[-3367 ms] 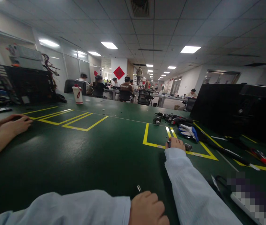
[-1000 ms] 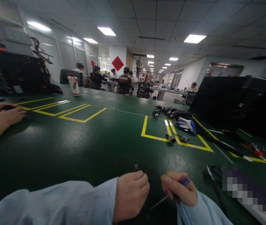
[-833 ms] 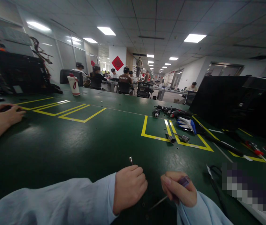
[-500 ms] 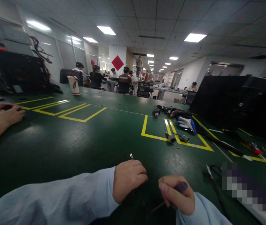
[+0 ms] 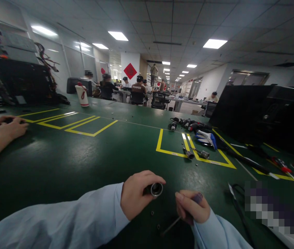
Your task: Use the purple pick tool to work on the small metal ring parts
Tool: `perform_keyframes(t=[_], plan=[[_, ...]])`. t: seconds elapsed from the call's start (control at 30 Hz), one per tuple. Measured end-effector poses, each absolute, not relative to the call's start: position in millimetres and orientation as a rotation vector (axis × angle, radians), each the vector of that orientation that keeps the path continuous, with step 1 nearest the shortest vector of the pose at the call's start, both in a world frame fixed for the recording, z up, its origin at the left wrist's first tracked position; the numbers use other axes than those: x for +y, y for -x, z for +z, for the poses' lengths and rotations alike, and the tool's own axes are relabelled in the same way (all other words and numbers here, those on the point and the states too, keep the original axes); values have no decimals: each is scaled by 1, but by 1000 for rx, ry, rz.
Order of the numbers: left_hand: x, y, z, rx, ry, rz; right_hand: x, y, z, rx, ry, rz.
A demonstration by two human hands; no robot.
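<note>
My left hand is closed around a short dark metal cylinder, whose open round end points right. My right hand is closed on a small screwdriver with a purple handle; its thin shaft slants down to the left toward the green table. The two hands sit close together at the table's near edge. A few tiny screws lie on the mat between them.
Two metal sockets lie on the yellow-taped box ahead. Beyond are a blue-white glove and dark tool parts. Black cases stand right, screwdrivers beside them. Another person's hands rest far left. A white cup stands behind.
My right hand drew back from the sockets holding the screwdriver. My left hand has turned so the cylinder's open end now shows; the small bit by it is out of sight.
</note>
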State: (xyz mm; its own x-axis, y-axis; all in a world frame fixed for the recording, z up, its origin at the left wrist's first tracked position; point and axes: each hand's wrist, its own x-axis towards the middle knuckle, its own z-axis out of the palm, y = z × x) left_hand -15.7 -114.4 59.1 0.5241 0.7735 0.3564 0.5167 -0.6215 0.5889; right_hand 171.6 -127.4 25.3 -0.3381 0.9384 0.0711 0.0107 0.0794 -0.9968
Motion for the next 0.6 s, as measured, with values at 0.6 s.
perform_keyframes(t=[0.6], plan=[[-117,5,56,1241,-1695,929,-148,-169,48,-2094,562,85]])
